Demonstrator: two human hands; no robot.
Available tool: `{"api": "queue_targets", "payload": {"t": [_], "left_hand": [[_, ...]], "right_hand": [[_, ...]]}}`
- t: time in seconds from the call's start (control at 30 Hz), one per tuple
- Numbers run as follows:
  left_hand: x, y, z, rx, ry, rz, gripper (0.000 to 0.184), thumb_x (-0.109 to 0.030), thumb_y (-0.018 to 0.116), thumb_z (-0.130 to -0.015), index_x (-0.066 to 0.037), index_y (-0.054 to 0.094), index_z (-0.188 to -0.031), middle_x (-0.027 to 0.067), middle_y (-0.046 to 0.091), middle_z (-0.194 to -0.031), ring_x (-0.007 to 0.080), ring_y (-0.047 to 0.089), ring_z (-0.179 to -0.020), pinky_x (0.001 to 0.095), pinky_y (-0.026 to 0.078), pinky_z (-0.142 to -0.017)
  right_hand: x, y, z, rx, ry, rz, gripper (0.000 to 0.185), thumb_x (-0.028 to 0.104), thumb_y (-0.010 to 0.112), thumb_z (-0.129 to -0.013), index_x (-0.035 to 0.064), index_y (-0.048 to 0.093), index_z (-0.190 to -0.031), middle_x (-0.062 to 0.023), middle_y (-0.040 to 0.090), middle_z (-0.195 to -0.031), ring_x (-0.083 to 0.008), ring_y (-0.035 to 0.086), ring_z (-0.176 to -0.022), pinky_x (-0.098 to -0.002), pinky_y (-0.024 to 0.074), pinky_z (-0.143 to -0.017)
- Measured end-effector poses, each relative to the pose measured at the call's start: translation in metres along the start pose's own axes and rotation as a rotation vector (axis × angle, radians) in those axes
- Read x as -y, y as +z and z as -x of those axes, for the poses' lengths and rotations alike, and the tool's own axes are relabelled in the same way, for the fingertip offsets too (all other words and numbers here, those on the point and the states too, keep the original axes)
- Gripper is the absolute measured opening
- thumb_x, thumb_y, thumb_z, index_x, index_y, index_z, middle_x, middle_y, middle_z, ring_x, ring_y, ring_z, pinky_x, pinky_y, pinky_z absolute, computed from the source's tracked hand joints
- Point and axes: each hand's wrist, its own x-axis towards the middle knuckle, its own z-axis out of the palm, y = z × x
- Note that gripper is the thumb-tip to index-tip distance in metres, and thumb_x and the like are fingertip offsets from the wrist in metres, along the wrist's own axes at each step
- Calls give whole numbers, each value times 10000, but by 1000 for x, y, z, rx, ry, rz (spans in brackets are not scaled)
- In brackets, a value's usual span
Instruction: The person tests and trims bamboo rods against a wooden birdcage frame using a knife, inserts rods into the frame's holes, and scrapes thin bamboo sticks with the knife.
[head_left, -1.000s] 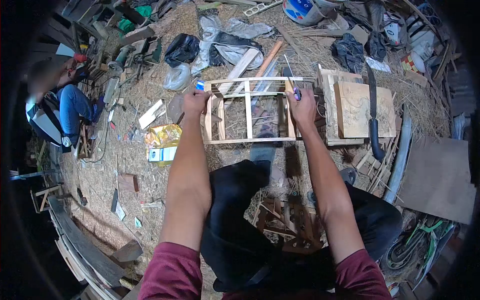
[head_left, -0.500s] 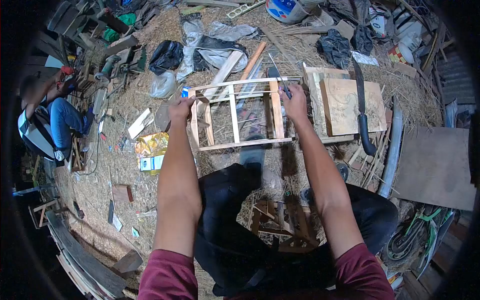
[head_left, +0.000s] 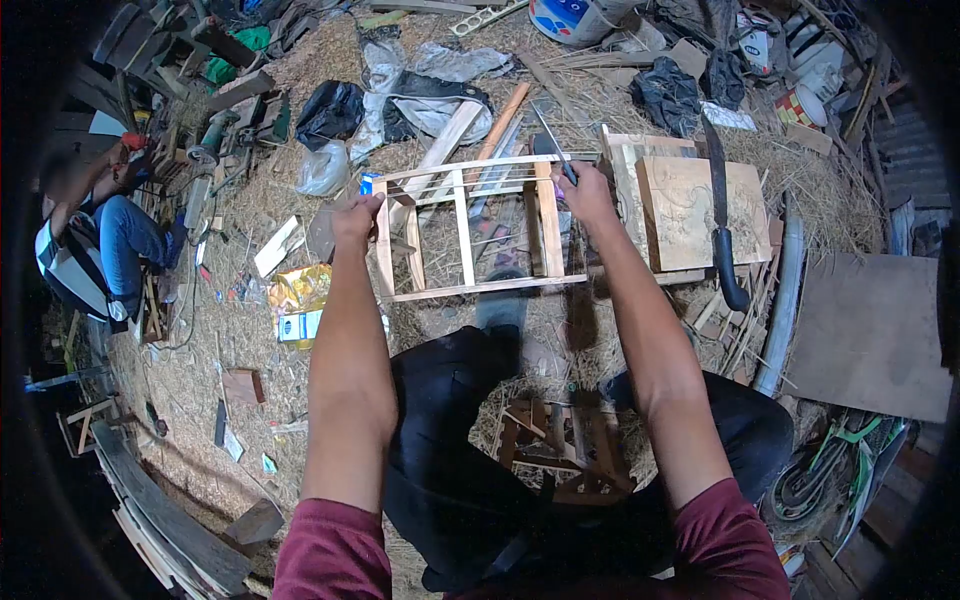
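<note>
A light wooden frame (head_left: pixel 463 228) with thin rails and crosspieces lies in front of me. My left hand (head_left: pixel 358 218) is closed on its left end, near the upper corner. In my right hand (head_left: pixel 588 194) is a knife (head_left: pixel 552 138) with a dark handle, its narrow blade pointing up and to the left over the frame's upper right corner. Right of that hand lies a thick wooden block (head_left: pixel 705 212) with curved markings. A large blade with a black handle (head_left: pixel 730 268) rests across the block's right side.
Another person (head_left: pixel 115 235) sits at the far left. Black plastic bags (head_left: pixel 665 95), a clear bag (head_left: pixel 323 169), a gold packet (head_left: pixel 300 290) and a bucket (head_left: pixel 575 20) lie around. A small wooden stool (head_left: pixel 570 450) stands between my legs; a flat board (head_left: pixel 870 335) is at right.
The view has shifted, so the scene sits further left. My right hand has turned the knife, and its blade now leans more to the left across the frame's corner. My left hand keeps its hold.
</note>
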Motion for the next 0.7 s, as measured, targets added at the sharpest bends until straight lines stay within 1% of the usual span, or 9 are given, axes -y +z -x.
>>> {"api": "queue_targets", "payload": {"t": [0.1, 0.17, 0.27, 0.37, 0.47, 0.6, 0.67, 0.7], "left_hand": [[-5, -1, 4, -2, 11, -17, 258, -191, 804, -750, -8, 713, -908, 11, 638, -686, 83, 511, -515, 252, 375, -457], [-9, 0, 7, -26, 19, -29, 270, -195, 802, -751, -6, 716, -923, 7, 631, -675, 83, 508, -511, 252, 373, -455], [-5, -1, 1, -9, 60, -150, 276, -192, 798, -753, -5, 718, -939, 7, 628, -671, 83, 511, -516, 252, 376, -457], [-9, -3, 5, 10, 29, -108, 294, -177, 798, -750, 5, 709, -963, 7, 631, -677, 81, 517, -522, 248, 378, -458], [-6, 2, 2, -17, 5, 9, 322, -164, 801, -746, 16, 697, -992, 3, 629, -676, 79, 514, -515, 247, 373, -452], [-7, -1, 1, 23, -35, -16, 330, -161, 804, -745, 20, 689, -996, 4, 629, -677, 76, 512, -510, 252, 374, -450], [6, -2, -14, 63, -37, 0, 317, -165, 804, -747, 15, 691, -982, 5, 632, -681, 76, 513, -513, 255, 377, -451], [6, -1, -14, 47, -34, -35, 306, -168, 801, -752, 9, 694, -977, 1, 631, -679, 74, 511, -512, 255, 375, -450]], "right_hand": [[-1, 3, -4, 36, -21, 41, 261, 234, 720, -822, -7, 658, -899, -233, 633, -795, -426, 618, -786, -464, 486, -727], [-2, 4, -5, 38, 9, 36, 262, 237, 726, -816, -6, 657, -886, -230, 637, -800, -423, 620, -787, -466, 487, -731], [4, 3, -5, 22, 5, 54, 264, 239, 737, -806, -4, 654, -868, -224, 643, -806, -417, 625, -790, -470, 488, -738], [4, 3, -5, 45, -4, 55, 275, 242, 750, -791, -5, 654, -862, -216, 649, -812, -407, 632, -799, -468, 491, -742], [1, 6, -10, 72, 24, 38, 288, 248, 763, -775, -4, 659, -865, -216, 653, -795, -400, 640, -790, -463, 498, -729], [13, -1, -9, 98, 47, 83, 291, 255, 770, -764, 0, 662, -855, -218, 661, -755, -385, 657, -756, -452, 509, -699], [20, -4, -10, 117, 111, 70, 305, 269, 781, -749, 2, 664, -840, -218, 665, -742, -373, 665, -741, -445, 514, -699], [18, -4, -12, 129, 140, 65, 312, 276, 786, -742, 3, 664, -833, -218, 667, -736, -367, 670, -733, -441, 516, -698]]}}
